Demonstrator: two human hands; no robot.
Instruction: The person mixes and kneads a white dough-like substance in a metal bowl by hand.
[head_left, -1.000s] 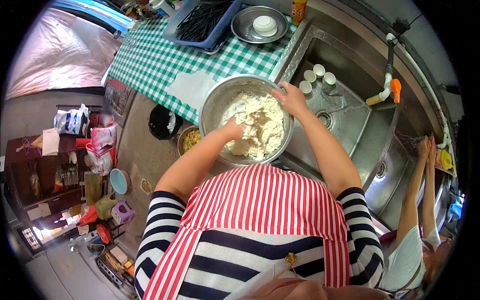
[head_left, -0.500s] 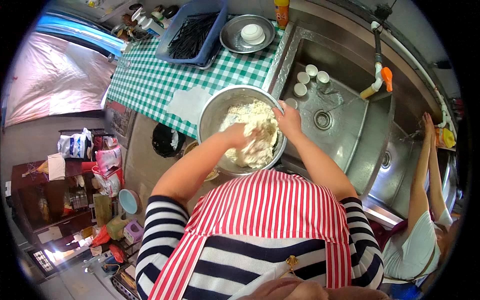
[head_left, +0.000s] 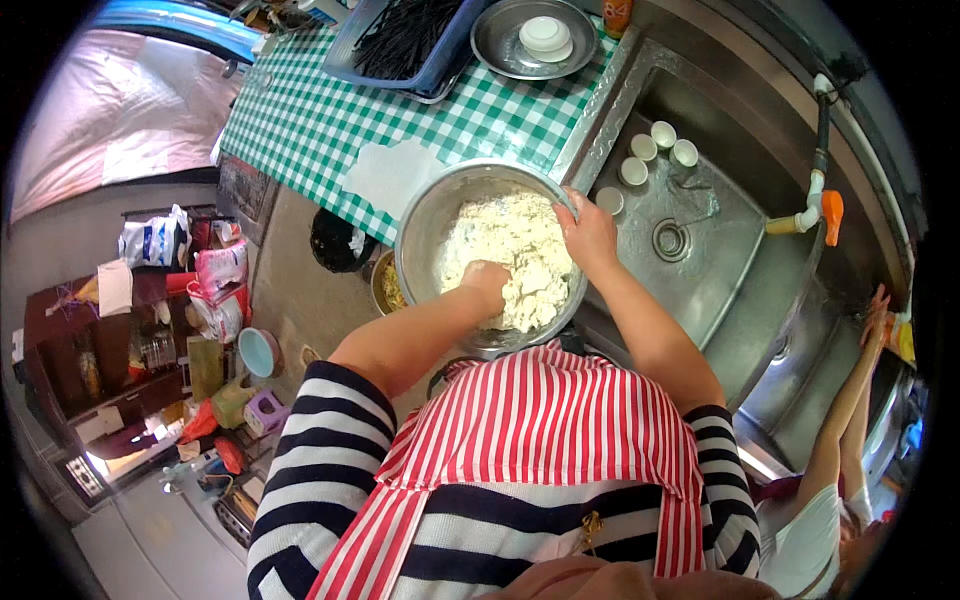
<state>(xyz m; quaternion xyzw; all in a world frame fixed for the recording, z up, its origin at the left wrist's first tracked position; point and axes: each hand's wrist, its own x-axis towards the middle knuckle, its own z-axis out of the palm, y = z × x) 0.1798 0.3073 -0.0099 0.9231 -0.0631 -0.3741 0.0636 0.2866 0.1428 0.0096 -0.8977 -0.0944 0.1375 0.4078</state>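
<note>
A large steel bowl holds pale, lumpy, floury dough, loose and crumbly in places. My left hand presses down into the near left part of the dough, its fingers sunk in and hidden. At the bowl's right side, my right hand is closed around the rim, thumb and fingers pinching the edge. Below the bowl's left side a smaller bowl with yellowish bits shows in part.
A green-checked table carries a blue bin of black sticks and a metal plate with white dishes. Right of me, a steel sink holds several small white cups. Another person's hands are at the far sink.
My left hand, blurred while lifting dough before, is now lower and pressed into it. My right hand still grips the rim. The view has shifted, so sink and table sit farther right.
</note>
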